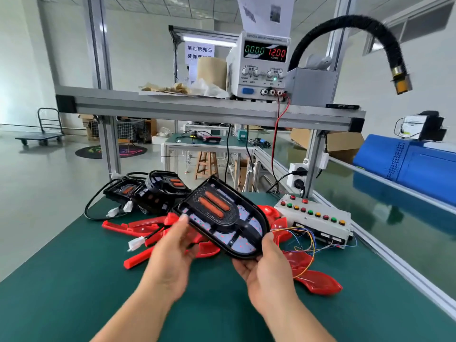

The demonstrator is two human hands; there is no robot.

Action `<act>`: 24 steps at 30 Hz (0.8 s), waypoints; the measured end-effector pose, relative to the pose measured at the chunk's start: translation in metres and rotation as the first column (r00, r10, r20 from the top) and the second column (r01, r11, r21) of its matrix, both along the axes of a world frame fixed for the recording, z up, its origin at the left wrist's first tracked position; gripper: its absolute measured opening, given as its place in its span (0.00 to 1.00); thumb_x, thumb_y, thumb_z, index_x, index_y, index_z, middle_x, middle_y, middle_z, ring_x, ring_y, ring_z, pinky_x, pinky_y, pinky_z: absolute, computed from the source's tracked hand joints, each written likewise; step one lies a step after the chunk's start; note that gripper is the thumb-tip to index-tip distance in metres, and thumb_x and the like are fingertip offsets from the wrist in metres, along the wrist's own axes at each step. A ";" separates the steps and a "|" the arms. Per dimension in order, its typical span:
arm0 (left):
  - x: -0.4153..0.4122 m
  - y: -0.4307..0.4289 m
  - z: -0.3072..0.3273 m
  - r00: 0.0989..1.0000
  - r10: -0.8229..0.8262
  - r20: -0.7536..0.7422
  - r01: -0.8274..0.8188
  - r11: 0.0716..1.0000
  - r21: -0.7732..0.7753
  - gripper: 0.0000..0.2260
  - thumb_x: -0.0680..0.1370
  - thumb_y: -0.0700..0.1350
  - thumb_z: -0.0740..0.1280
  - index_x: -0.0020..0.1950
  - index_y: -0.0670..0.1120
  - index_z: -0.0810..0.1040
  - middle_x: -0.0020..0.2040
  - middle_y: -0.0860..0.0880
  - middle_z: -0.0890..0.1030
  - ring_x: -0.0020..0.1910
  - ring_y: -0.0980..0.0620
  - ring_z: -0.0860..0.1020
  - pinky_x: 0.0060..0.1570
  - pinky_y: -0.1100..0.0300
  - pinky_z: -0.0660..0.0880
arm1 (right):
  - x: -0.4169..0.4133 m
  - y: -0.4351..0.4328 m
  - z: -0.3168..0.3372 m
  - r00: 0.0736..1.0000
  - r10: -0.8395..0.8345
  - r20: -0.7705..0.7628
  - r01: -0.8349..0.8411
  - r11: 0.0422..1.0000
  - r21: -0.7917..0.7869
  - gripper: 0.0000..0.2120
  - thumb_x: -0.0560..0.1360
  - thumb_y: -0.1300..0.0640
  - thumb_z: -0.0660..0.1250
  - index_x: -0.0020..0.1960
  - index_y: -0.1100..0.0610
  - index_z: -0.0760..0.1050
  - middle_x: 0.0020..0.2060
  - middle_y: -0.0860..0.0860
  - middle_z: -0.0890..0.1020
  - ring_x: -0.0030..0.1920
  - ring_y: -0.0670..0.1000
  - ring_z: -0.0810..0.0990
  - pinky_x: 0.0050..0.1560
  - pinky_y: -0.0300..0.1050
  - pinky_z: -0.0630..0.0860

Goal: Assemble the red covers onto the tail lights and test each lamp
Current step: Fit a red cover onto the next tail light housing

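Landmark: the held tail light (223, 215), black housing, two orange strips on its raised centre, pale board with red dots at the rounded end. It is lifted off the green worktop (74, 280) and tilted, face toward the camera.

Far left and behind the held tail light: more tail lights (148, 191) in a heap at the worktop's back edge, black cables looping out, white plugs (121, 209) at the cable ends.

Left of and below it: left hand (170, 257), fingers closed on the housing's left edge, thumb tip on the rim. Just left of that hand a white connector (135, 243) on a short lead hangs from the lamp.

Directly underneath it: red covers (138, 225) in a loose pile on the worktop, overlapping, some sticking out left, one long piece (318, 280) out at lower right.

Lower right of it: right hand (269, 265), clamped on the rounded end, thumb over the front rim, fingers behind. Both hands grip the same lamp, apart from each other.

Right of it: thin coloured wires (306, 245) running to a white test box (313, 215) with rows of red, green and yellow buttons.

Above and behind it: power supply (261, 67) on the shelf, displays reading 0.000 and 12.00, red and black leads dropping down. Upper right: black flexible hose (345, 23) with a brass end.
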State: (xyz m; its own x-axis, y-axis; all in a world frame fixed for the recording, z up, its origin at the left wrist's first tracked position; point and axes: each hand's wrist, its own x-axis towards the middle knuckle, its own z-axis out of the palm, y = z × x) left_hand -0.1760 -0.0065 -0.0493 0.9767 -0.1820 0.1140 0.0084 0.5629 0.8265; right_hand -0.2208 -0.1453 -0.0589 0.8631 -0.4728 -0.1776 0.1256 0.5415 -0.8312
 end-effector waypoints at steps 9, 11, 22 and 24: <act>0.060 0.033 0.006 0.998 0.064 0.012 -0.060 0.830 0.555 0.12 0.80 0.58 0.61 0.50 0.52 0.78 0.48 0.54 0.81 0.47 0.56 0.76 0.48 0.55 0.70 | 0.004 -0.028 -0.004 0.959 0.085 -0.270 -0.212 0.846 -0.489 0.19 0.83 0.46 0.54 0.51 0.57 0.78 0.50 0.57 0.83 0.43 0.54 0.80 0.27 0.39 0.73; 0.060 0.028 -0.005 0.996 0.039 0.079 -0.080 0.774 0.628 0.08 0.80 0.54 0.63 0.51 0.54 0.80 0.52 0.53 0.82 0.52 0.55 0.77 0.54 0.52 0.71 | 0.003 -0.035 -0.004 0.940 0.119 -0.321 -0.269 0.835 -0.479 0.19 0.83 0.46 0.55 0.53 0.57 0.78 0.53 0.58 0.82 0.46 0.56 0.80 0.26 0.40 0.73; 0.040 0.034 -0.009 0.937 -0.320 -0.141 0.347 0.899 0.267 0.30 0.72 0.68 0.58 0.55 0.46 0.84 0.55 0.38 0.83 0.54 0.39 0.82 0.45 0.50 0.81 | 0.009 -0.037 -0.003 0.961 0.213 -0.178 -0.262 0.905 -0.334 0.16 0.83 0.49 0.56 0.47 0.56 0.78 0.32 0.52 0.83 0.27 0.48 0.77 0.23 0.39 0.69; 0.039 0.032 -0.005 0.964 -0.260 -0.059 0.266 0.923 0.280 0.29 0.72 0.69 0.56 0.54 0.50 0.85 0.55 0.40 0.83 0.54 0.43 0.82 0.45 0.55 0.81 | 0.015 -0.035 0.005 0.973 0.185 -0.136 -0.221 0.915 -0.337 0.16 0.83 0.49 0.56 0.45 0.56 0.78 0.30 0.52 0.81 0.25 0.48 0.76 0.22 0.38 0.68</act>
State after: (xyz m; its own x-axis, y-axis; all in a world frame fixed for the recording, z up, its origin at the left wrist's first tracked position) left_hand -0.1371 0.0255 -0.0548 0.8911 -0.4539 0.0004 0.1427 0.2811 0.9490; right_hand -0.2054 -0.1805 -0.0536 0.9335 -0.3365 -0.1235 -0.0489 0.2217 -0.9739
